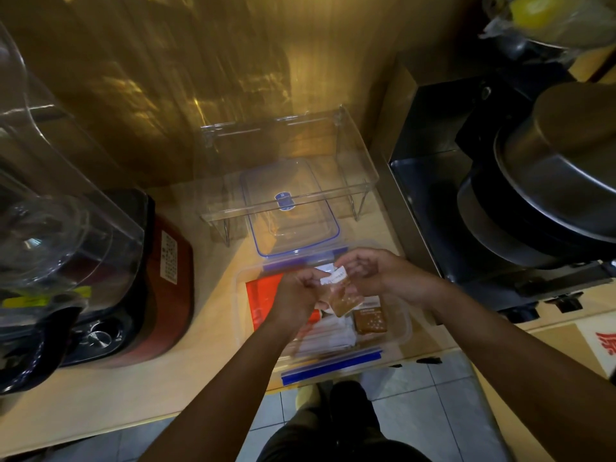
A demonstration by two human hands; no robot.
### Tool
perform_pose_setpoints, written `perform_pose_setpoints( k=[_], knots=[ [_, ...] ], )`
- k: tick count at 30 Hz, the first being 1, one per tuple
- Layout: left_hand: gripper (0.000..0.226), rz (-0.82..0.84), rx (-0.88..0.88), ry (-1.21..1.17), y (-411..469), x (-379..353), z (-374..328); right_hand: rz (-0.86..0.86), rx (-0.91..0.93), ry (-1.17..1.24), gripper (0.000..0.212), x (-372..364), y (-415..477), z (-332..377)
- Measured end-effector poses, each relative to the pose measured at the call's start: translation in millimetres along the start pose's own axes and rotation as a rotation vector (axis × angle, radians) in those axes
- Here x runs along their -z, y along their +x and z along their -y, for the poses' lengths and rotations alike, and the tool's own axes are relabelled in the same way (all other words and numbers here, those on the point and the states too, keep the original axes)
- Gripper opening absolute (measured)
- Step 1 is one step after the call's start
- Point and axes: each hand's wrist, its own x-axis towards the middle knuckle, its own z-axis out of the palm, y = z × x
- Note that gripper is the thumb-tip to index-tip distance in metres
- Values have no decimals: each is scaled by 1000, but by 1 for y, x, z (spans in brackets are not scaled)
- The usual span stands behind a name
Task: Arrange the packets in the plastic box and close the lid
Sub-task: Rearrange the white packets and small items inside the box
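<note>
A clear plastic box with blue clips stands at the counter's front edge. Inside lie a red packet, white packets and a brown packet. My left hand and my right hand are both over the box, together pinching a small clear packet with brown contents and a white label. The box's lid, clear with a blue rim, lies flat on the counter just behind the box, partly under a shelf.
A clear acrylic shelf stands behind the lid. A red-and-black appliance with a clear jar sits on the left. To the right are a black stove and steel pots. Tiled floor shows below the counter edge.
</note>
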Motion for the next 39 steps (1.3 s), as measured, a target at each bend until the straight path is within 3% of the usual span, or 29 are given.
perform_pose_setpoints(
  k=[2, 4, 7, 10, 12, 14, 16, 18, 20, 23, 27, 31, 35, 39],
  knots=[
    [28, 42, -56, 62, -2, -3, 1, -11, 6, -46, 25, 0, -1, 0],
    [17, 71, -115, 155, -4, -5, 2, -50, 13, -175, 10, -1, -1, 0],
    [15, 116, -248, 375, -8, -6, 4, -88, 29, -247, 15, 0, -3, 0],
    [17, 4, -558, 788, -13, -6, 2, -186, 161, -352, 3, -2, -9, 0],
    [10, -95, -635, 686, -16, -10, -2, -294, 231, -312, 4, -3, -9, 2],
    [7, -148, -530, 373, -16, -12, -8, -321, 143, -107, 4, 2, -9, 7],
    [16, -79, -329, 138, -11, -11, -13, -257, 27, -97, 10, 6, -8, 8],
    [21, 13, -240, 148, -8, -12, -15, -283, -17, -267, 12, 8, -6, 5],
    [27, 56, -207, 128, -7, -14, -12, -278, -9, -292, 13, 7, -7, 3],
    [29, 12, -182, 99, -6, -14, -7, -258, -16, -402, 19, 6, -6, -4],
    [38, 74, -167, 180, -3, -19, -2, -198, 26, -400, 13, 8, -4, -14],
    [31, 170, -157, 269, -3, -25, 2, -96, 25, -444, 6, 13, -7, -19],
    [27, 219, -150, 651, 0, -36, 5, -90, 49, -1009, 11, 9, -10, -26],
    [19, 259, -193, 928, 11, -50, 15, -26, 47, -1329, 11, -2, -8, -26]
  ],
)
